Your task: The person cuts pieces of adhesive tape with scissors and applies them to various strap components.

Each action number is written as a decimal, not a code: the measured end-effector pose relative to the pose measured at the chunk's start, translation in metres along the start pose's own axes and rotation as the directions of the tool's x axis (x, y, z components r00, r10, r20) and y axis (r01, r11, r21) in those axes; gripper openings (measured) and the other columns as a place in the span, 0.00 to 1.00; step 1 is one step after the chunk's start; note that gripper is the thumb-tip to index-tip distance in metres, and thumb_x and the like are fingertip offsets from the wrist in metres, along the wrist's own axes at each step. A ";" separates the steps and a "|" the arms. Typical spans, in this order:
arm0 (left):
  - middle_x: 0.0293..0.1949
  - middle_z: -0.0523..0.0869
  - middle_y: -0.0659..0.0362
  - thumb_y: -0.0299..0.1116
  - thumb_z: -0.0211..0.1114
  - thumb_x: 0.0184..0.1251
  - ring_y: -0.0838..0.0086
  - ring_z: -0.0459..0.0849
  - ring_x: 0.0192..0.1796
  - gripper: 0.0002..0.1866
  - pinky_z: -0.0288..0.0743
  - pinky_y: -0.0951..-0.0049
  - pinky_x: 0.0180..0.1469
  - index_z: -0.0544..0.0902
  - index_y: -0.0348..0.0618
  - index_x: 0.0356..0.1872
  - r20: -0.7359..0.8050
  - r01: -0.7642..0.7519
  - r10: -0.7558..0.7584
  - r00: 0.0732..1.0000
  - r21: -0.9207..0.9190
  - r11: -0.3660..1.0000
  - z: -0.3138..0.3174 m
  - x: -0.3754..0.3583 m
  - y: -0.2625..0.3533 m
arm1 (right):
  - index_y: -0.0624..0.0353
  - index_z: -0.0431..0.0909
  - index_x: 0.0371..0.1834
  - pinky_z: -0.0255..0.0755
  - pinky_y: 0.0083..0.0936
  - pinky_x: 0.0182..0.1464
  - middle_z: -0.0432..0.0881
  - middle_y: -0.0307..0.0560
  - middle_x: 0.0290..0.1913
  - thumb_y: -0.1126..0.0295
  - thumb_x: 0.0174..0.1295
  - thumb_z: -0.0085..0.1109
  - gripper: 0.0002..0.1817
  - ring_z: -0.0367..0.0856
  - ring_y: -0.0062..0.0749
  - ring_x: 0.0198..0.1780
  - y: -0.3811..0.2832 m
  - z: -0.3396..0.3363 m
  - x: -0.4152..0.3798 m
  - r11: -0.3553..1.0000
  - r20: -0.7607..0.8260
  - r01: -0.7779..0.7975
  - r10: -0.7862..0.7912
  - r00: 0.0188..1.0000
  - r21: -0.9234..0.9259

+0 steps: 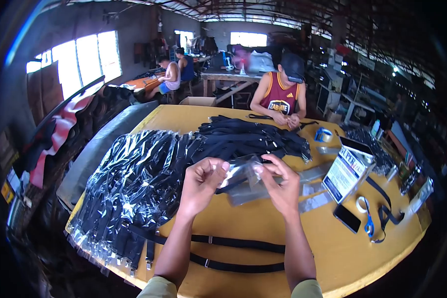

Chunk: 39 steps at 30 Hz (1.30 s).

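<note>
Between my two hands a clear plastic bag [242, 171] is stretched above the table. My left hand [202, 185] pinches its left side between thumb and fingers. On the other side my right hand [281, 185] grips the bag near its upper right edge. Below my forearms lies a pair of black suspenders [246, 243] with metal adjusters and clips, partly hidden by my arms. More clear bags [248, 195] lie flat on the table just beyond and beneath my hands.
Bagged black suspenders [129, 179] are heaped at left; loose black straps [248, 136] lie behind. At right are a box [347, 171], a phone [347, 218], blue-handled scissors [368, 226] and a tape roll [323, 134]. A co-worker [283, 94] handles a strap across the yellow table [328, 260].
</note>
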<state>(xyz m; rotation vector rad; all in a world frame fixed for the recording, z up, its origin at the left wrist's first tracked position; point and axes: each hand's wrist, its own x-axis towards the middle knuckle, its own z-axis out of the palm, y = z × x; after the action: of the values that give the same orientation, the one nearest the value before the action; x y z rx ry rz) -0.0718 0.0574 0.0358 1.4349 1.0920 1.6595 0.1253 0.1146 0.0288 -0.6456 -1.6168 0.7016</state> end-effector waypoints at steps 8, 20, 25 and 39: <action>0.34 0.87 0.62 0.31 0.65 0.73 0.84 0.82 0.35 0.10 0.76 0.83 0.40 0.84 0.34 0.47 -0.073 -0.132 0.127 0.989 -0.061 0.989 0.004 -0.003 0.008 | 0.66 0.81 0.52 0.75 0.22 0.49 0.90 0.48 0.35 0.73 0.62 0.67 0.16 0.85 0.21 0.38 -0.006 0.011 0.000 0.998 -0.219 -0.046 0.034 0.975 -0.050; 0.36 0.86 0.51 0.24 0.63 0.68 0.60 0.85 0.36 0.07 0.79 0.66 0.40 0.83 0.34 0.44 0.218 -0.488 0.437 0.873 0.425 0.762 0.012 -0.010 0.015 | 0.65 0.65 0.69 0.61 0.34 0.68 0.79 0.52 0.61 0.73 0.63 0.66 0.31 0.76 0.37 0.63 -0.018 -0.008 0.005 0.969 0.310 -0.024 -0.054 0.949 0.244; 0.36 0.85 0.51 0.24 0.64 0.66 0.60 0.85 0.36 0.06 0.79 0.66 0.40 0.83 0.35 0.42 0.273 -0.464 0.379 0.884 0.416 0.782 0.010 -0.017 0.029 | 0.63 0.69 0.65 0.68 0.27 0.59 0.82 0.39 0.37 0.78 0.63 0.66 0.27 0.79 0.23 0.49 -0.005 -0.012 0.002 0.908 0.488 -0.220 0.019 0.872 0.357; 0.35 0.88 0.52 0.27 0.66 0.68 0.62 0.88 0.36 0.06 0.80 0.67 0.40 0.84 0.37 0.43 0.256 -0.413 0.338 0.906 0.354 0.839 0.014 -0.017 0.024 | 0.66 0.75 0.60 0.75 0.18 0.43 0.86 0.42 0.37 0.81 0.60 0.68 0.24 0.82 0.20 0.38 -0.028 -0.011 -0.001 0.972 0.356 -0.053 -0.033 0.934 0.230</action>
<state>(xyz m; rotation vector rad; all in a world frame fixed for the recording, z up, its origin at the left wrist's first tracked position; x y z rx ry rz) -0.0549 0.0340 0.0509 2.1461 1.1401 1.5700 0.1357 0.0959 0.0506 -0.3647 -1.8241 1.0488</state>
